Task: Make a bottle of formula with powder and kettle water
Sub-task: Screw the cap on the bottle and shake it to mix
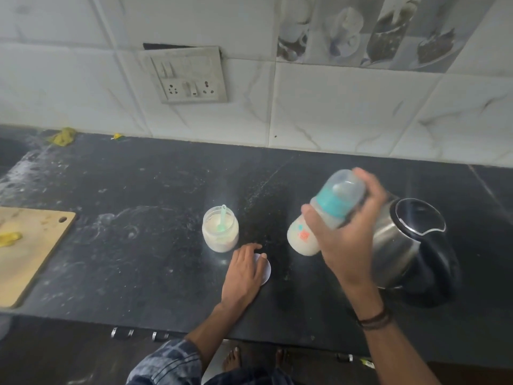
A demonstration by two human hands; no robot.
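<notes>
My right hand [348,234] grips a baby bottle [302,237] round its teal collar and clear cap, holding it tilted above the dark counter [138,259]. The bottle holds milky white liquid. An open glass jar of white powder [220,229] stands to the left with a pale green scoop [222,218] stuck in it. Just in front of the jar, my left hand [245,273] rests flat on the jar's white round lid [266,269], which lies on the counter. A steel kettle [408,245] with a black lid and handle stands right behind my right hand.
A wooden cutting board [30,251] with a yellow scrap lies at the left edge. A yellow cloth [62,136] sits by the back wall. A switch and socket plate [188,75] hangs on the tiled wall. Bare feet show below the counter's front edge.
</notes>
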